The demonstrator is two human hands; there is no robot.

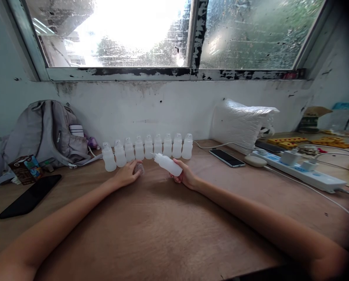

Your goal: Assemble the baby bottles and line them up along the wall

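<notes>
My right hand (184, 175) is wrapped round the lower part of a white translucent bottle (168, 164), which is tilted with its narrow tip to the upper left. My left hand (129, 173) rests low over the table, its fingers closed round a small clear cap (139, 168). Behind both hands stands a row of several similar white bottles (121, 154) with clear caps, upright near the wall. The leftmost bottle (108, 157) stands a little nearer than the others.
On the left are a grey backpack (50, 132), a small box (25, 169) and a black phone (29, 197). To the right lie another phone (227, 157), a silvery padded bag (235, 123), a round white device (255, 161) and a power strip (300, 169) with cables.
</notes>
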